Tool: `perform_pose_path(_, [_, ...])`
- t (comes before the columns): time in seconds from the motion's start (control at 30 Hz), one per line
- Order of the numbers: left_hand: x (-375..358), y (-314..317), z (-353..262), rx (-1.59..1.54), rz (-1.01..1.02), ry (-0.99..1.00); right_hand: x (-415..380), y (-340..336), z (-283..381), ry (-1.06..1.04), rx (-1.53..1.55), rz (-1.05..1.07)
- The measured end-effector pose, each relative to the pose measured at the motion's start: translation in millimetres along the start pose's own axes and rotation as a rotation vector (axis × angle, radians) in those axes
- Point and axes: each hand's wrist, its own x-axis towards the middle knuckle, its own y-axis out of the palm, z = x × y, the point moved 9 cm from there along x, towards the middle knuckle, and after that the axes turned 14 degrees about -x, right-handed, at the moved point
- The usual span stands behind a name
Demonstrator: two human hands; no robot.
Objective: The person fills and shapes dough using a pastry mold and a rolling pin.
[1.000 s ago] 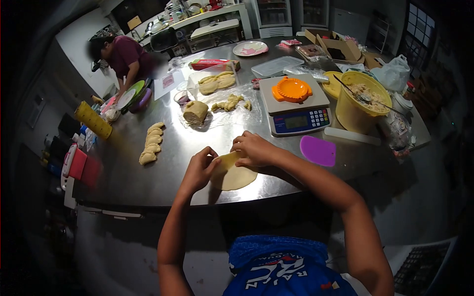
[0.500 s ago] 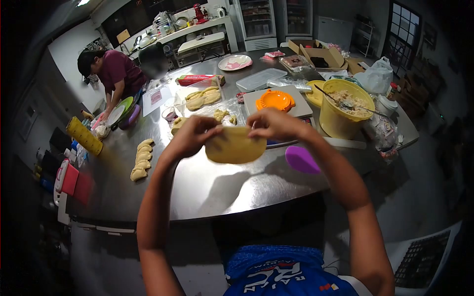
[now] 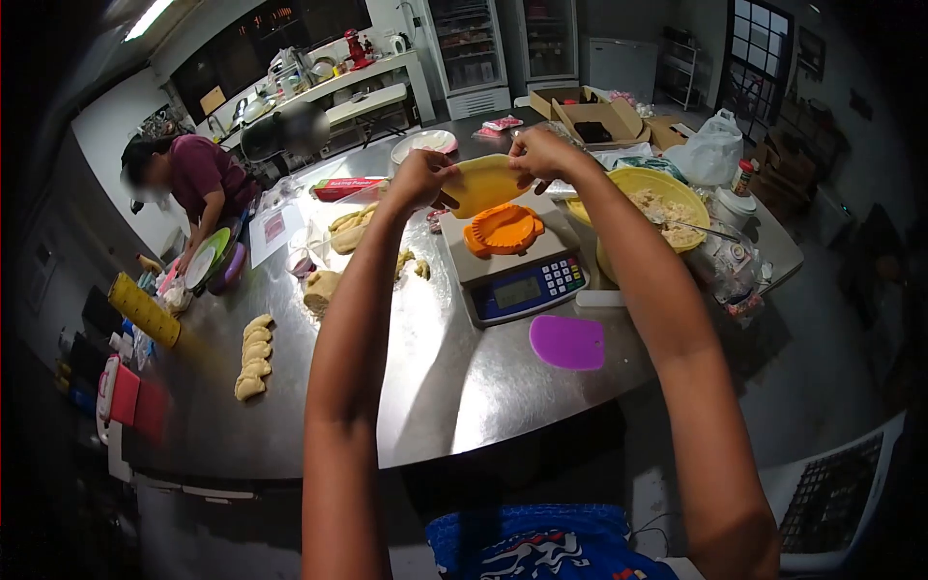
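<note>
A thin, flat sheet of yellow dough (image 3: 483,187) hangs raised between my two hands. My left hand (image 3: 423,181) pinches its left edge, and my right hand (image 3: 546,157) pinches its right edge. Just below the sheet, an orange dumpling mold (image 3: 504,230) lies open on the digital scale (image 3: 522,290). A purple scraper (image 3: 567,342) rests on the metal table in front of the scale. To the left of my left forearm are a lump of dough (image 3: 320,290) and a row of several folded pastries (image 3: 255,356).
A yellow tub of filling (image 3: 667,208) stands right of the scale, partly behind my right forearm. A yellow patterned roll (image 3: 143,309) stands at the left. Another person (image 3: 208,179) leans over the far left side near stacked plates (image 3: 206,259). Cardboard boxes (image 3: 594,118) sit at the back.
Both hands have moved forward and up with the dough sheet, from above the bare table to the orange mold. The view has shifted, showing the scale's display and keys.
</note>
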Motion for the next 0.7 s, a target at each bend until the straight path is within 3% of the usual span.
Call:
perform_pose_path(0.1, [14.8, 1.1, 16.9, 0.001, -0.078, 0.023, 13.5, 1.4, -18.3, 0.043, 0.063, -0.125])
perform_pose_path(0.33, [22.9, -10.1, 3.7, 0.027, -0.225, 0.181, 27.5, -4.8, -24.6, 0.004, 0.031, -0.195])
perform_pose_path(0.4, [20.9, -9.7, -2.5, 0.014, -0.239, 0.229, 29.7, -15.8, -23.1, -0.049, 0.033, -0.343])
perform_pose_path(0.5, [11.0, -4.2, 0.8, 0.152, -0.278, 0.287, 24.8, -11.1, -26.4, -0.101, -0.021, -0.386])
perform_pose_path(0.57, [-6.8, -0.5, 4.9, 0.213, -0.363, 0.471, 12.1, -2.2, -27.8, -0.125, -0.049, -0.409])
perform_pose_path(0.7, [-51.2, 24.3, 42.2, 0.150, -0.416, 0.442, -25.8, 24.7, -30.4, -0.115, -0.122, -0.422])
